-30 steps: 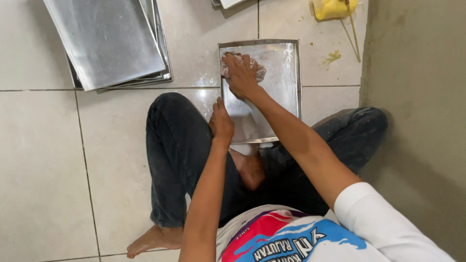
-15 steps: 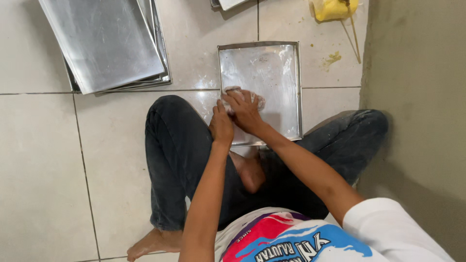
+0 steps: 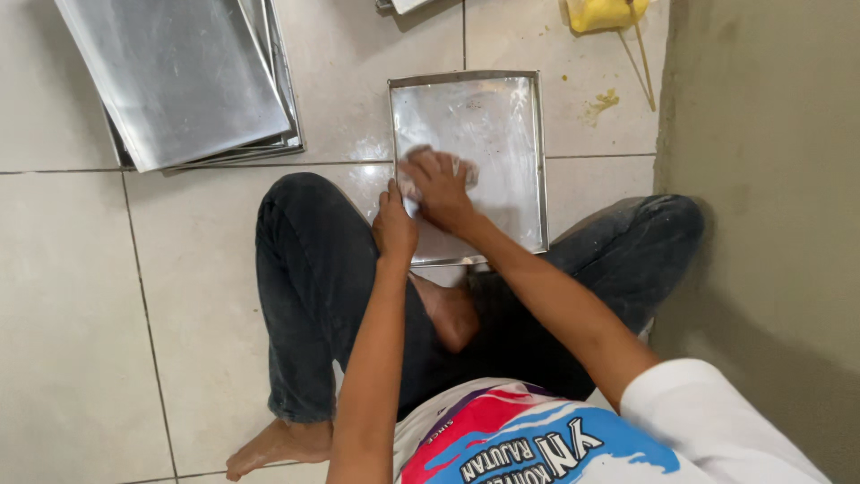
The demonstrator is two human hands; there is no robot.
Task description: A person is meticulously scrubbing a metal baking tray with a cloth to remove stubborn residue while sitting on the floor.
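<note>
the shallow metal baking tray (image 3: 502, 116) lies flat on the tiled floor (image 3: 81, 296) between the knees; thin, stiff sheet, likely light and slick, best gripped by its raised rim. the left hand (image 3: 394, 226) pinches the near-left edge, and the right hand (image 3: 437, 186) presses a pale crumpled wad (image 3: 466, 168) under closed fingers. more trays (image 3: 179, 76) are stacked nearby.

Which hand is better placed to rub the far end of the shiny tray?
Probably the right hand. It already lies flat inside the metal tray, pressing a whitish wad, with the bare far end just ahead. The left hand grips the tray's near left rim, steadying it.
</note>
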